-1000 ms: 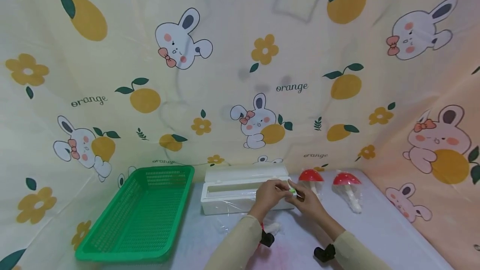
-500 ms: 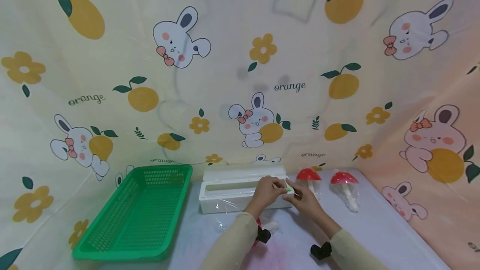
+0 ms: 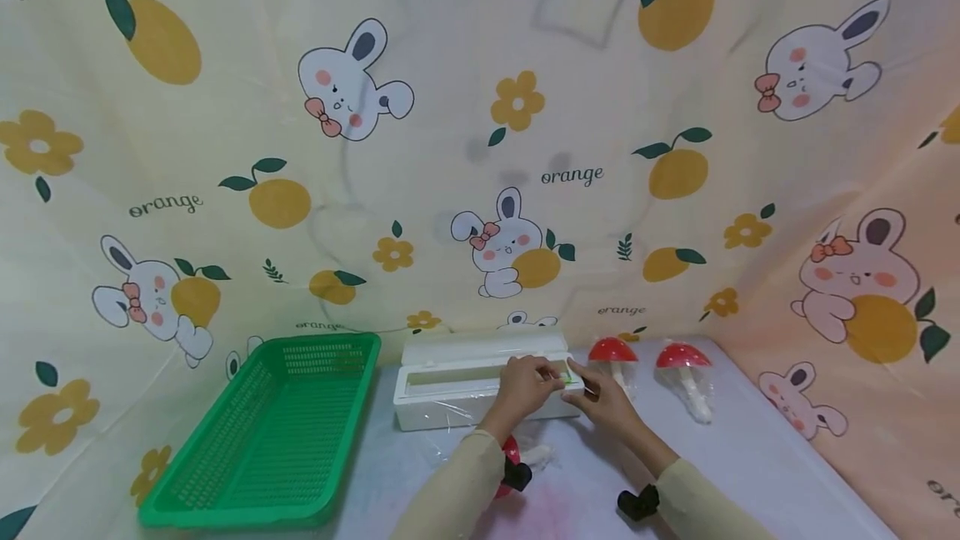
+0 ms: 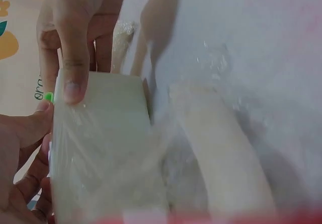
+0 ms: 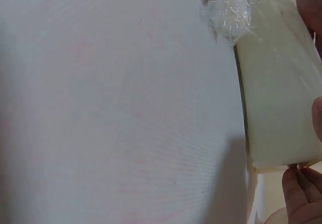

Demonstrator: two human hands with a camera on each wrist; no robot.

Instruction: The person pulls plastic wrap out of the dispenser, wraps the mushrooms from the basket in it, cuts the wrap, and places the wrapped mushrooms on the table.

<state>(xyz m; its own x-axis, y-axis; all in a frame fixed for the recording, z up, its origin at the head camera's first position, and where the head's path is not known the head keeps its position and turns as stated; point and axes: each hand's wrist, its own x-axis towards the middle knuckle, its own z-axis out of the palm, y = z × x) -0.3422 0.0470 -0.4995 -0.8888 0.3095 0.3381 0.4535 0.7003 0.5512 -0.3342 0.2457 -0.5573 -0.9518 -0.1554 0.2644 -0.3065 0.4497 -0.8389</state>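
Note:
A long white cling film dispenser [image 3: 465, 411] lies on the table with its lid raised. Clear film [image 4: 110, 148] drapes over its front. At its right end my left hand [image 3: 522, 390] pinches a small green slide cutter [image 4: 49, 96], thumb tip against it. My right hand [image 3: 609, 400] grips that same end, thumb on the front and fingers round the end face [image 5: 302, 189]. A toy mushroom with a white stem [image 4: 221, 153] and red cap [image 3: 512, 445] lies in front of the dispenser, on the film, partly hidden by my left wrist.
On the left stands a green plastic basket [image 3: 270, 432]. Two film-wrapped red-capped mushrooms, one [image 3: 613, 352] behind my right hand and another [image 3: 686, 373] farther right, lie on the white table [image 3: 765, 473]. A patterned cloth [image 3: 420, 165] hangs behind.
My left hand and the green slide cutter have moved slightly left along the dispenser. My right hand stays on the right end. The head view has shifted a little.

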